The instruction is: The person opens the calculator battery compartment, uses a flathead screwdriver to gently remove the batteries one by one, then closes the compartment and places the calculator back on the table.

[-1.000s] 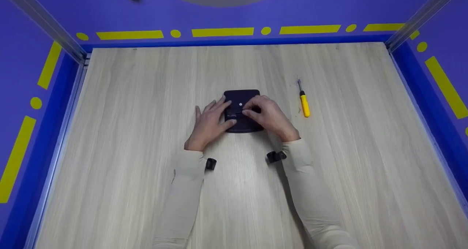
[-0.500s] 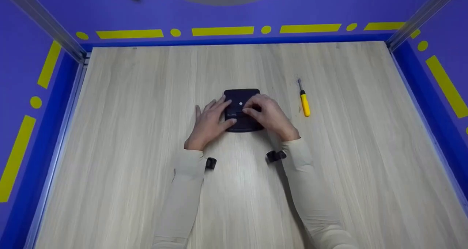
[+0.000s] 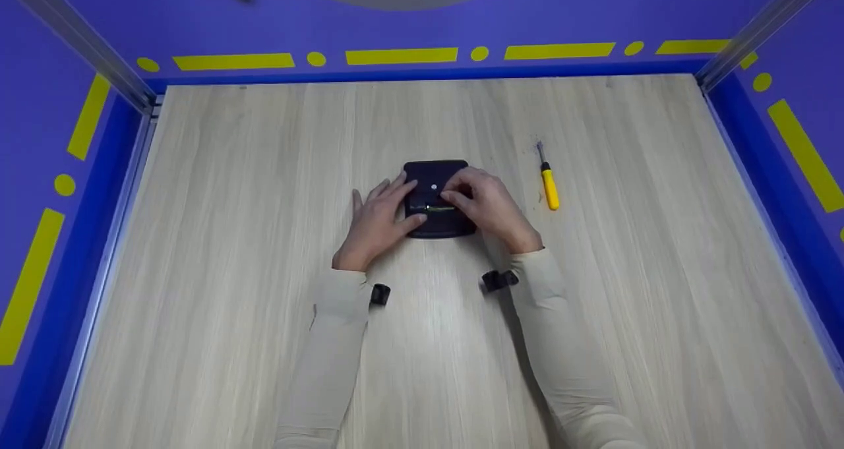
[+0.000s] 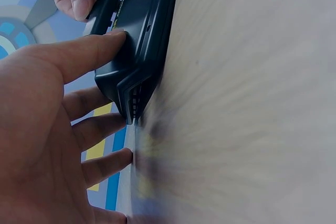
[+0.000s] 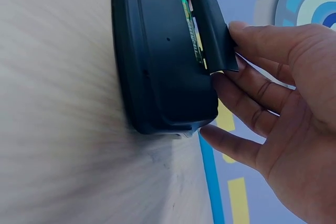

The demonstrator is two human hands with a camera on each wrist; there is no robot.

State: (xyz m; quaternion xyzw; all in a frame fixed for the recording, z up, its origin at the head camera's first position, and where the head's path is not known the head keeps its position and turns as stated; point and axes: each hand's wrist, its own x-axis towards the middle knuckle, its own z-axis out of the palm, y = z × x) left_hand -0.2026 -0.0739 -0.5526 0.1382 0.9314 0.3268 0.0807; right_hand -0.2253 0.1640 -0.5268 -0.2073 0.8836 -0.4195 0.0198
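Black cover point(image 5: 212, 35), right fingers point(image 5: 244, 103) pinching it

Both sleeved forearms point(image 3: 330, 363) are stretched forward and angled inward. The left grip point(image 3: 376, 226) is held palm down, fingers spread and thumb set apart; the right grip point(image 3: 491, 208) is curled, thumb and fingertips held in a pinch.

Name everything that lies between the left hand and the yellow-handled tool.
In the head view, the black device and the right hand, then tabletop up to the yellow-handled tool.
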